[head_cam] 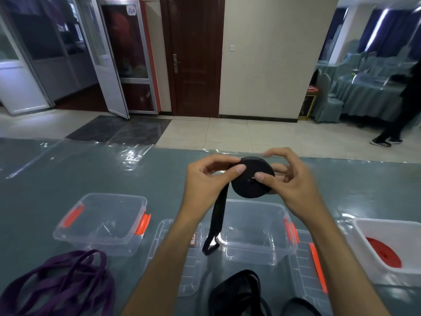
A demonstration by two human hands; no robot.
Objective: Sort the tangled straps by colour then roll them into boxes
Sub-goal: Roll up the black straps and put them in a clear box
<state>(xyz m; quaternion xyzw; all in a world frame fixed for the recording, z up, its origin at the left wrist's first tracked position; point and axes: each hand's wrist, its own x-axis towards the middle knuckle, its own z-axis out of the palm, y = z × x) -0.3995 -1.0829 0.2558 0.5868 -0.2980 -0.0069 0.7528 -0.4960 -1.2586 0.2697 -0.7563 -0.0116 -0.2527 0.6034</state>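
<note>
1. The bench (pixel 68 169) is covered in a grey-green sheet under clear, glossy plastic and runs across the whole lower view.
2. A clear box (pixel 100 224) with orange latches stands left of centre on the bench. A second clear box (pixel 257 231) stands just right of centre, under the raised hands. A white box (pixel 369 247) at the right edge holds a flat red roll (pixel 385 253).
3. Two clear lids lie flat nearer the person: one lid (pixel 173 258) between the two clear boxes, the other lid (pixel 307 265) between the middle box and the white box.
4. A loose purple strap (pixel 61 283) lies in loops at the lower left, in front of the left box.
5. A loose heap of black strap (pixel 239 290) lies at the bottom centre.
6. The black roll (pixel 248 185) is a thick, tightly wound disc held in the air above the middle box, its flat face turned toward the person. Its free tail (pixel 217 215) hangs nearly straight down, long axis vertical, and ends at the middle box's near-left corner.
7. The left hand (pixel 205 179) pinches the roll's upper left edge, thumb on the face.
8. The right hand (pixel 289 179) grips the roll from the right, thumb pressed near its centre and fingers curled behind.
</note>
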